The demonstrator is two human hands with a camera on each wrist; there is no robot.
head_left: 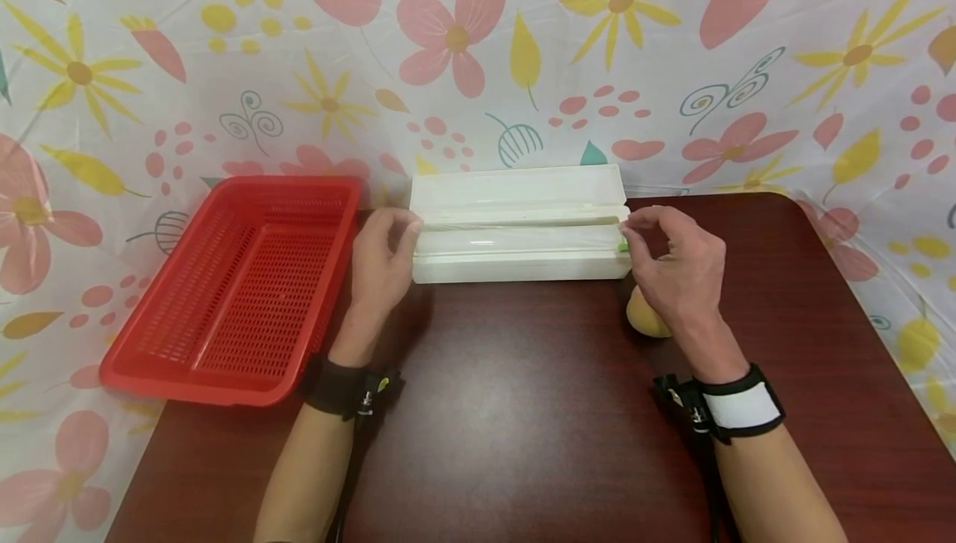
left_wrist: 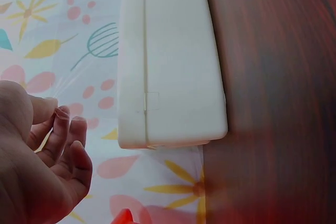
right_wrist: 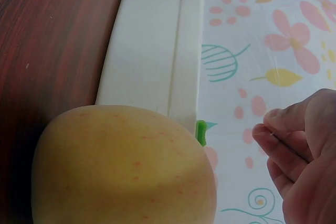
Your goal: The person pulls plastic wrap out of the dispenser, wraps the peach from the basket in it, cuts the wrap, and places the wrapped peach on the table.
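An opened white cling film dispenser (head_left: 523,271) lies lengthwise at the back of the table, its lid (head_left: 515,190) tipped up behind. Clear cling film (head_left: 515,239) stretches across it between both hands. With thumb and fingers my left hand (head_left: 382,265) pinches the film at the left end; fine creases run from those fingertips in the left wrist view. At the right end my right hand (head_left: 678,265) pinches with thumb and forefinger beside a green slider (right_wrist: 201,132); the film there is barely visible. A yellow apple (right_wrist: 126,166) sits under the right hand, partly hidden in the head view.
A red plastic basket (head_left: 269,310) with perforated sides stands to the left, close to the left forearm. Behind the dark wooden table (head_left: 478,410) hangs a flower-patterned sheet (head_left: 463,128). Each wrist wears a black strap with a cable.
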